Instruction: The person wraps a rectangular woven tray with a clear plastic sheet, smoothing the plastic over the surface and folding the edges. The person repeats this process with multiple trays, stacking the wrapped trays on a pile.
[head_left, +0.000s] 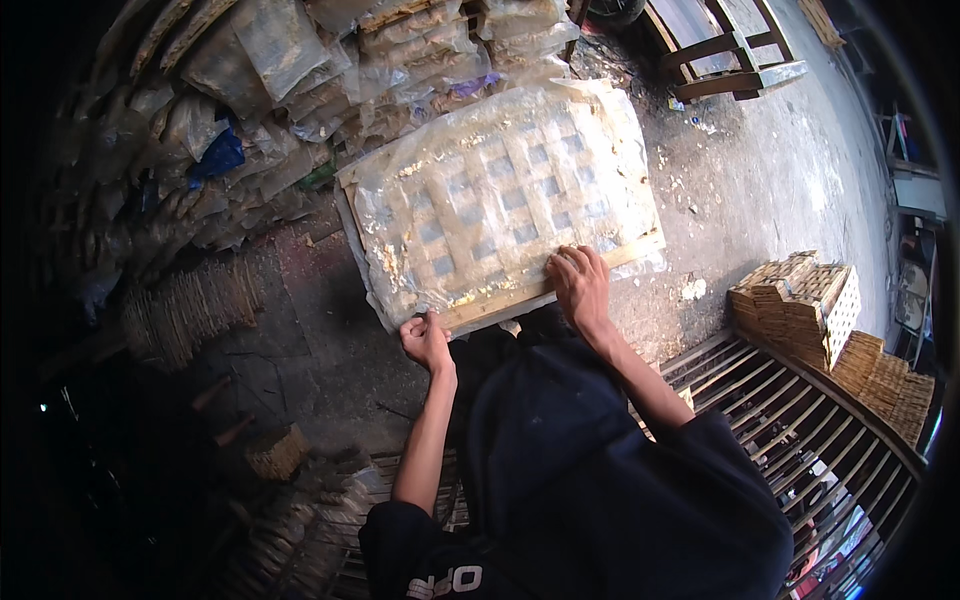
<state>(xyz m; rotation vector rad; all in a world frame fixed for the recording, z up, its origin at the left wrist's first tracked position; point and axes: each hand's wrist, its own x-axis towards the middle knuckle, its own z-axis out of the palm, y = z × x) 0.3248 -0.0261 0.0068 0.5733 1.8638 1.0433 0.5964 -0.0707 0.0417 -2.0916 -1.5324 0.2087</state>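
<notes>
A rectangular wood-framed tray (487, 303) lies tilted in front of me. Over it spreads a cloudy plastic sheet (480, 165) with yellowish crumbs stuck along its sides, and a woven lattice shows through from below. At the near left corner, my left hand (425, 341) is closed on the tray, thumb uppermost. My right hand (579, 285) bends over the near edge, its curled fingertips on the plastic sheet just inside the wooden strip. Its thumb is mostly hidden. More plastic sticks out beneath the tray, and whatever supports it from below cannot be seen.
Tall stacks of plastic-wrapped trays (277, 112) crowd the far left. Right of me, bundled woven bamboo pieces (795, 300) sit by a slatted bamboo bench (780, 405). A wooden stand (739, 71) is at the far right. Crumbs litter the concrete floor (750, 187).
</notes>
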